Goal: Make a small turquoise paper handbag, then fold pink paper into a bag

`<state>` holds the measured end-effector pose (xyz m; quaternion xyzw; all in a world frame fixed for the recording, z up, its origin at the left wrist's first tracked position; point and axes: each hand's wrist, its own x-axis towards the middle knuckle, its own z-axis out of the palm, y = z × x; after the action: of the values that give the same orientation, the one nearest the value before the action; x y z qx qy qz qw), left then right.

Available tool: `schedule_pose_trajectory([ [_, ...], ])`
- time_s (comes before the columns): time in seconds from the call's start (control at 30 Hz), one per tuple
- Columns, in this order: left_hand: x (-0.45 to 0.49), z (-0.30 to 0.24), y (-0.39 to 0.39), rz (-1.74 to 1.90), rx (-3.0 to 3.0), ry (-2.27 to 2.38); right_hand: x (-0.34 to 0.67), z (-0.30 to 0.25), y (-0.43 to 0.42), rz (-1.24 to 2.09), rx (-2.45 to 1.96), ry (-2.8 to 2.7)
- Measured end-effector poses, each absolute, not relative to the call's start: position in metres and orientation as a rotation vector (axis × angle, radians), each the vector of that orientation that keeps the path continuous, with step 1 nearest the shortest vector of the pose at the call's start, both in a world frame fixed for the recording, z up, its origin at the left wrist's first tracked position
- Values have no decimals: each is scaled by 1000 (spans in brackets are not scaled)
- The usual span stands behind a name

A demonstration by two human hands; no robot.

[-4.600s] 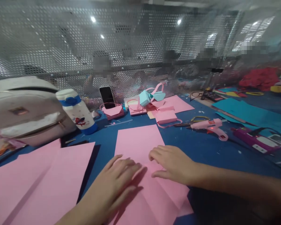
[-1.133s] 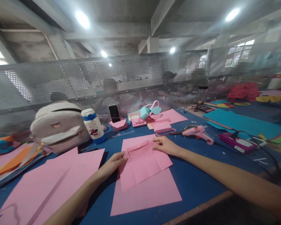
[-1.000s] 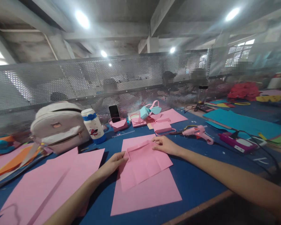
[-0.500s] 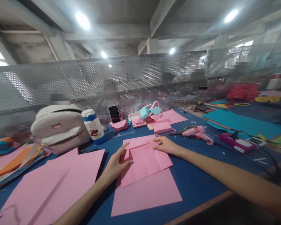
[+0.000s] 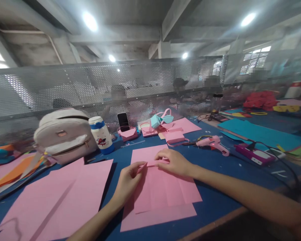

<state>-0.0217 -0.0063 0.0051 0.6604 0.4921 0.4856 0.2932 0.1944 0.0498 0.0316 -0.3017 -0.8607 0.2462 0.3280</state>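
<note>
A creased sheet of pink paper (image 5: 165, 190) lies on top of a larger plain pink sheet (image 5: 160, 219) on the blue table. My left hand (image 5: 130, 179) pinches the folded far edge of the creased sheet at its left end, thumb and fingers together. My right hand (image 5: 175, 162) is closed on the same edge a little to the right, its fingers bent over the fold. The fold shows between the two hands. Several crease lines run across the sheet. Part of the far edge is hidden under my right hand.
Pink sheets (image 5: 62, 197) lie on the left, before a pale backpack (image 5: 62, 134) and a bottle (image 5: 101, 135). Pink folded paper pieces (image 5: 174, 136) and a phone (image 5: 123, 122) are at the back. A pink glue gun (image 5: 213, 143) and purple device (image 5: 254, 154) with cables lie right.
The creased sheet has turned and slid nearer and to the right. My right hand has moved left along the folded edge, closer to my left hand.
</note>
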Motion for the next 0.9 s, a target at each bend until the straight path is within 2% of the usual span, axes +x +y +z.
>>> schedule_pose_trajectory([
  [0.17,-20,8,-12,1268,1854,1243,170,29,53,1018,-776,-2146],
  [0.5,-38,7,-7,1398,2348,1135,162,5,59,1410,-718,-1915],
  [0.9,-49,9,2,1191,2833,909,167,5,60,1448,-643,-1903],
])
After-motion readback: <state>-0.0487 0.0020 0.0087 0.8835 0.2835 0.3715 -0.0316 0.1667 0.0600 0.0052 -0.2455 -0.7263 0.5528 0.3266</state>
